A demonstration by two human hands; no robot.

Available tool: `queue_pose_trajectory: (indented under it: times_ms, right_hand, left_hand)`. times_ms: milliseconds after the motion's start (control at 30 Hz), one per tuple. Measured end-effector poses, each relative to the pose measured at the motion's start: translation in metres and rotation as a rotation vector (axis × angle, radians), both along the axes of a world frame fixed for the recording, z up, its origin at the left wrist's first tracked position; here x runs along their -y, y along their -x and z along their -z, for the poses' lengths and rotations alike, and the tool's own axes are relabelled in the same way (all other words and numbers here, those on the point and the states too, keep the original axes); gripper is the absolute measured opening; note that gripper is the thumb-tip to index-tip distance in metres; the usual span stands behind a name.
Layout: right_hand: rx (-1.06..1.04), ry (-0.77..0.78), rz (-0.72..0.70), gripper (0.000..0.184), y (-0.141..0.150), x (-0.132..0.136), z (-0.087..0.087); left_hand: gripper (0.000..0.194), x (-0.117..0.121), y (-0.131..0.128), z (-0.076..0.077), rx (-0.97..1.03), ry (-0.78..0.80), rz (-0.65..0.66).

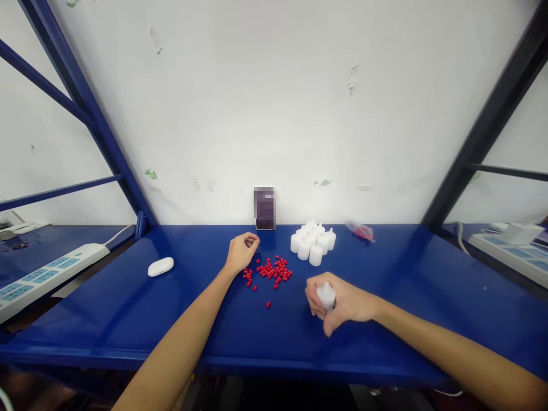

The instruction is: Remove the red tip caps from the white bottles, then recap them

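My right hand [336,299] is wrapped round a white squeeze bottle [326,294] with a pointed nozzle, held upright over the front right of the blue table. My left hand [243,251] hovers at the back left edge of a scatter of small red caps [274,271]. Its thumb and fingertips are drawn together, and whatever may be between them is hidden. One red cap [268,305] lies apart, nearer the front. Behind my right hand stands a cluster of several white bottles [315,255], their nozzles pointing up.
A phone-like dark object [265,208], blurred, leans on the wall. A clear bag with red pieces [360,231] lies at the back right. On the left rests a white rounded case [161,266]. Power strips [55,268] and blue posts flank the blue table [171,319].
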State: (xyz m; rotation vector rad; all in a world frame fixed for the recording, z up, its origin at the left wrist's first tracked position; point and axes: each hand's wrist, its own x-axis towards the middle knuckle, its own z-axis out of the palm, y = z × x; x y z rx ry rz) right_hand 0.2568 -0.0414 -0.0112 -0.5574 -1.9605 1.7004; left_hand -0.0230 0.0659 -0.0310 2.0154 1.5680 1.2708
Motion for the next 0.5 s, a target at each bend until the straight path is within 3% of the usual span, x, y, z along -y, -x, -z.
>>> queue_pose_trajectory:
  times_ms: [100, 300, 367, 500]
  right_hand:
    - [0.074, -0.147, 0.064, 0.052, 0.015, 0.003, -0.001]
    - [0.008, -0.727, 0.364, 0.040, 0.028, -0.005, -0.004]
    - [-0.089, -0.716, 0.407, 0.033, 0.029, -0.013, 0.000]
    - [-0.282, -0.324, 0.426, 0.036, 0.032, -0.024, 0.011]
  left_hand:
    - [0.017, 0.002, -0.002, -0.003, 0.007, -0.023, 0.015]
    - [0.017, 0.032, -0.029, -0.024, 0.139, -0.102, 0.186]
    - [0.016, 0.049, -0.044, -0.033, 0.192, -0.124, 0.277]
    - [0.012, 0.077, -0.071, -0.044, 0.226, -0.195, 0.352]
